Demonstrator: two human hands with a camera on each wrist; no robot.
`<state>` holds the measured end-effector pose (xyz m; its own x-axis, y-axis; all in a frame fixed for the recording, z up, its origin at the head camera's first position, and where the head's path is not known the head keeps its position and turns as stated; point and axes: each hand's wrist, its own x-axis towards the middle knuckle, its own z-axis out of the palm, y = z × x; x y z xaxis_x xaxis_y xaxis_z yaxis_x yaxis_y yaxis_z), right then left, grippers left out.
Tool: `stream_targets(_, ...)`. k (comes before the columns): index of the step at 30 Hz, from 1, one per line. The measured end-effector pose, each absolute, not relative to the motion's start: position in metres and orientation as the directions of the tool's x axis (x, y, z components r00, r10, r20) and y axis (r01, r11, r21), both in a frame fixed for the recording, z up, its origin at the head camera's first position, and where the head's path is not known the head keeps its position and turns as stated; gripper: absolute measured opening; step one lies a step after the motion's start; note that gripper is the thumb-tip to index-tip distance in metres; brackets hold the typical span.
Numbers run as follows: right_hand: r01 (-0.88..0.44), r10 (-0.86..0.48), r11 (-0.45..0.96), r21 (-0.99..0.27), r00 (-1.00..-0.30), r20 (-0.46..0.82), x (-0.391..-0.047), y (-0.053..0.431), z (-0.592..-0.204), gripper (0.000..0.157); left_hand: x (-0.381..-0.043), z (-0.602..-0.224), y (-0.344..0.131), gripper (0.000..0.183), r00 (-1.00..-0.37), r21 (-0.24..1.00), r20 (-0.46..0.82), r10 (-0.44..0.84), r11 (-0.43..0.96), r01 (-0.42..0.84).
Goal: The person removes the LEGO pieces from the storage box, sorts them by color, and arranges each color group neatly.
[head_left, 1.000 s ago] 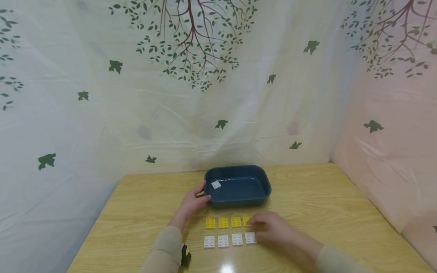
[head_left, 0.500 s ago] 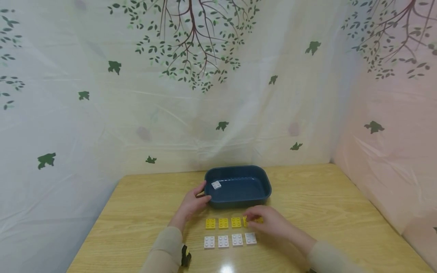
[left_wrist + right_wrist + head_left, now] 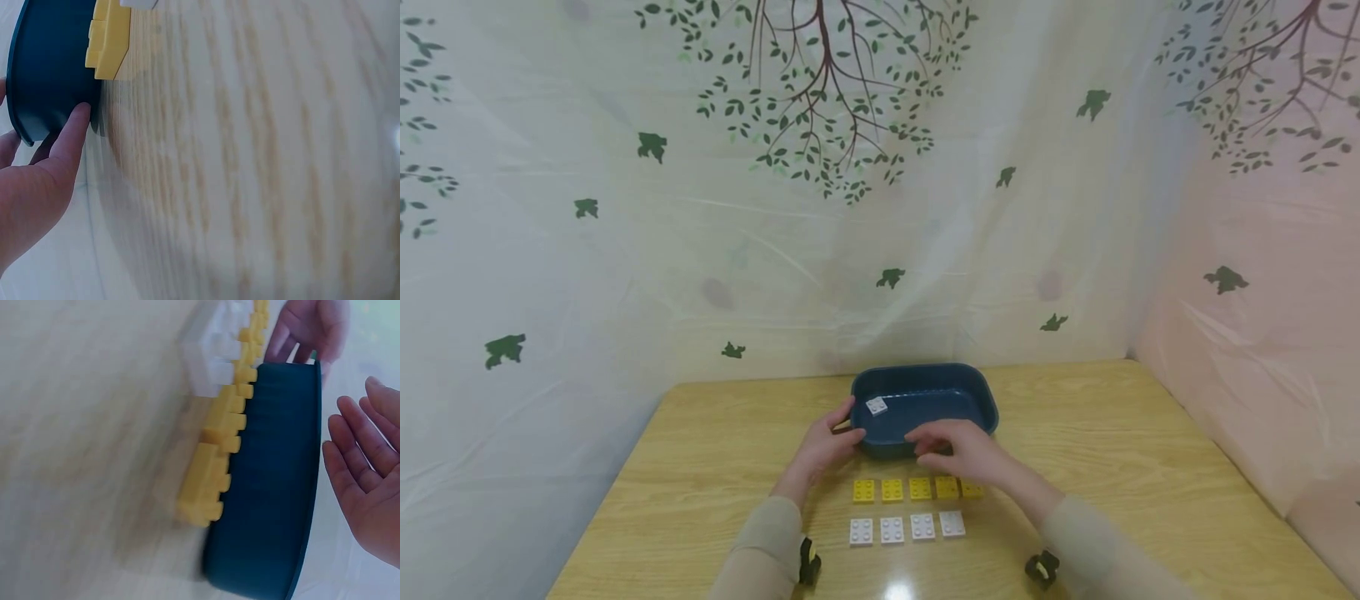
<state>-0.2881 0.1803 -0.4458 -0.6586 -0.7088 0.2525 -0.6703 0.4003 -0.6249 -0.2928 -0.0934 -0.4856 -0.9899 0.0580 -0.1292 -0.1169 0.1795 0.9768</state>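
Note:
A dark blue dish (image 3: pixel 925 451) stands at the back of the table, with one white toy brick (image 3: pixel 876 406) inside near its left end. My left hand (image 3: pixel 826 446) holds the dish's left end; in the left wrist view its thumb (image 3: pixel 74 134) lies against the outer wall. Over the dish's front rim is my right hand (image 3: pixel 966 450), fingers loosely bent, with nothing visible between them in the right wrist view. In front of the dish runs a row of yellow toy bricks (image 3: pixel 892 490), and nearer still a row of white toy bricks (image 3: pixel 892 530).
The wooden table (image 3: pixel 715 467) carries the dish and both brick rows. A pale hanging sheet (image 3: pixel 775 250) printed with branches and birds closes off the back, and similar sheets stand at both sides.
My right hand has moved from the right end of the brick rows forward to the dish's front rim, uncovering the rightmost yellow bricks. The left hand stays at the dish.

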Motion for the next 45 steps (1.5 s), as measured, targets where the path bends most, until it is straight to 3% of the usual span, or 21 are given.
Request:
stream_targets(20,-0.587,-0.591,0.531,-0.611,-0.773,0.229,-0.334,0.129,-0.444,0.035,-0.289,-0.484,-0.093,0.066,-0.99,0.979,-0.125,0.06,0.167,-0.114)
stream_targets(35,-0.639,-0.585,0.507,-0.578,-0.748,0.314,-0.36,0.114,-0.47,0.032,-0.281,-0.479,-0.091,0.069,-0.99,0.985,-0.117,0.076,0.138,-0.106)
stream_targets(45,-0.574,-0.576,0.574,-0.584,-0.79,0.21,-0.373,0.102,-0.48,0.038,-0.283,-0.481,-0.091,0.069,-0.992,0.987,-0.108,0.068,0.125,-0.098)
